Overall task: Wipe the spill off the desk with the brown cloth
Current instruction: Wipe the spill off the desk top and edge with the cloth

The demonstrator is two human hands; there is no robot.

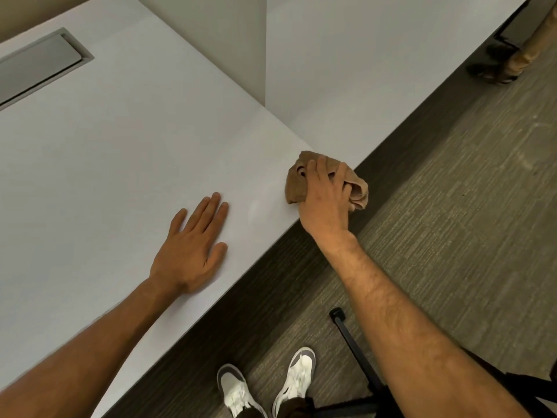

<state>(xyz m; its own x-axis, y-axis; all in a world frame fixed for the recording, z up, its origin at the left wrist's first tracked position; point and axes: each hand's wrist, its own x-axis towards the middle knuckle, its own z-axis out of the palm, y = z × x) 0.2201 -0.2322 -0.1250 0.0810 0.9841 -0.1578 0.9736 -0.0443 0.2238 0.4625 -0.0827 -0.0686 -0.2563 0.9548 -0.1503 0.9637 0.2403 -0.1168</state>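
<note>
My right hand grips a bunched brown cloth at the front edge of the white desk; part of the cloth hangs past the edge. A faint wet smear shows on the desk just left of the cloth. My left hand lies flat on the desk, palm down, fingers spread a little, holding nothing, to the left of the smear.
A grey cable hatch is set into the desk at the far left. A second white desk adjoins behind a partition. A black chair base and my white shoes are on the carpet. Another person's legs stand far right.
</note>
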